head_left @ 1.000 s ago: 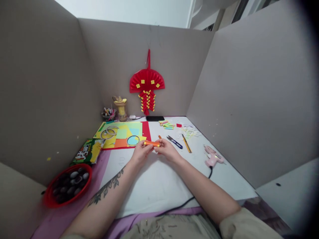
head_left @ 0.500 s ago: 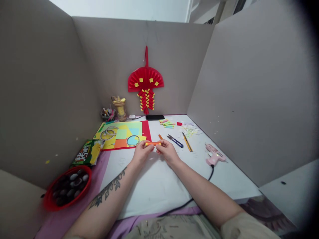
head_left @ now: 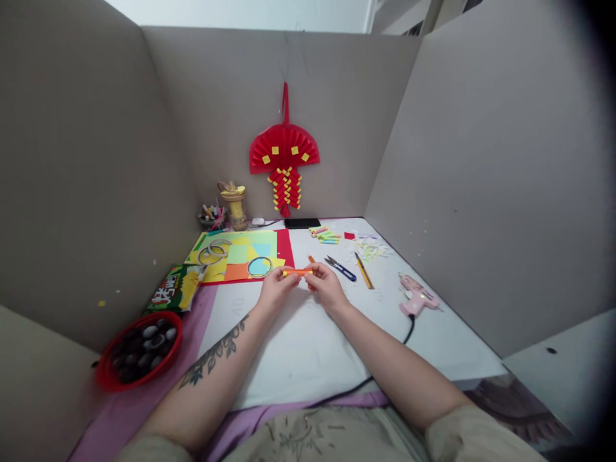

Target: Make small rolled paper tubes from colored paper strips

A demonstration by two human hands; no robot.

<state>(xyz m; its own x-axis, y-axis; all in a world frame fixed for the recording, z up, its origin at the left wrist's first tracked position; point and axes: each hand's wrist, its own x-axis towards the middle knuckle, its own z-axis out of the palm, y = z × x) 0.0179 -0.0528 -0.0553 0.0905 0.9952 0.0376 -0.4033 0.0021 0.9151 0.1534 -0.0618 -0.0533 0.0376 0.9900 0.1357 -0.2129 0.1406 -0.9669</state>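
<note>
Between my two hands is a small orange paper roll [head_left: 297, 273] with yellow ends, held level above the white tabletop. My left hand [head_left: 278, 287] pinches its left end, and my right hand [head_left: 326, 287] pinches the right end. Just beyond the right hand lie blue thread snips [head_left: 341, 268] and a yellow pen-like craft knife [head_left: 364, 271]. An orange strip [head_left: 312, 260] shows partly behind the right fingers. Coloured paper sheets [head_left: 237, 273] with silver rings lie beyond the left hand. Farther back is a small pile of pastel paper rolls [head_left: 325, 235].
A pink glue gun [head_left: 418, 296] with a black cord lies at right. Paper scraps [head_left: 375, 247] are scattered at back right. On the left stand a red bowl [head_left: 102, 378] of dark round items and a green snack packet [head_left: 174, 289]. A red fan ornament [head_left: 285, 151] hangs on the grey partition.
The camera view has shifted slightly, moving the scene a little up and right. Both hands still hold the orange roll, which now shows a bit more between the fingers.
</note>
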